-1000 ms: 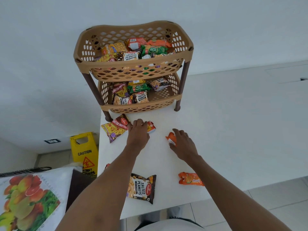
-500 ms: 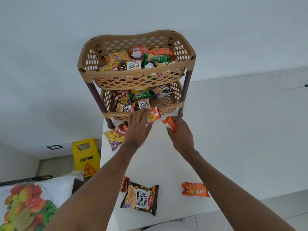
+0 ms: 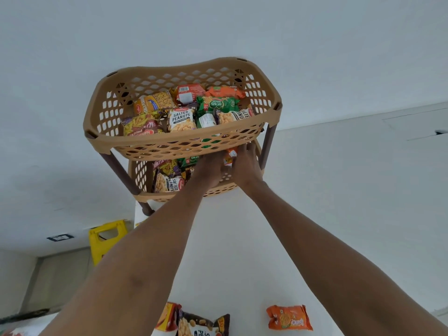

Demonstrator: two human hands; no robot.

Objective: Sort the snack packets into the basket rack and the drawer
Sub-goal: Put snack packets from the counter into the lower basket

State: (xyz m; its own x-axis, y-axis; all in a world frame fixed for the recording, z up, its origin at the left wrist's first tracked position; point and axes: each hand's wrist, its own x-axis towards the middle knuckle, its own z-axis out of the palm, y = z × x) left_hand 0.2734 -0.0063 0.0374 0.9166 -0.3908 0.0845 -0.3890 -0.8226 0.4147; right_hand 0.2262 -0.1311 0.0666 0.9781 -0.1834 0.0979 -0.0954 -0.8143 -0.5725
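The left hand [image 3: 208, 172] and right hand [image 3: 245, 166] have gone up from the table [image 3: 230, 251] into the far lower basket [image 3: 141, 174]; an orange packet [image 3: 229, 156] sits between them, maybe pinched; fingers hidden, I cannot tell; nearly put away.

rack [image 3: 269, 141]: tan, two-tier, upright | top basket [image 3: 184, 144]: full of packets | lower basket [image 3: 155, 197]: part filled; small packet [image 3: 230, 155] over its right side, between my left hand [image 3: 208, 168] and right hand [image 3: 246, 166] | table [image 3: 230, 251]: peanuts packet [image 3: 201, 326], orange packet [image 3: 288, 317], flat, apart
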